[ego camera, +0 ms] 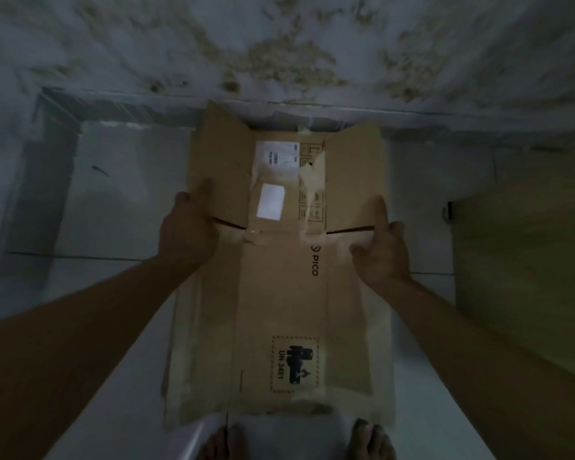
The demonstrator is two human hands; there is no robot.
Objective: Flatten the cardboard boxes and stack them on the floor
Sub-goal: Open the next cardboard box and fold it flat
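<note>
A flattened brown cardboard box (279,293) with a PICO logo, white labels and a UN 3481 sticker lies spread out over the pale floor in front of me. My left hand (188,227) grips its left edge beside a flap slit, thumb on top. My right hand (382,247) holds the right edge at the opposite slit, fingers spread on the cardboard. The far flaps (356,167) tilt up slightly near the wall. Whether the box rests fully on the floor I cannot tell.
A stained grey wall (279,44) rises just beyond the box. A wooden panel or furniture side (525,260) stands at the right. My bare feet (372,439) are at the box's near edge. White tiled floor (120,194) extends to the left.
</note>
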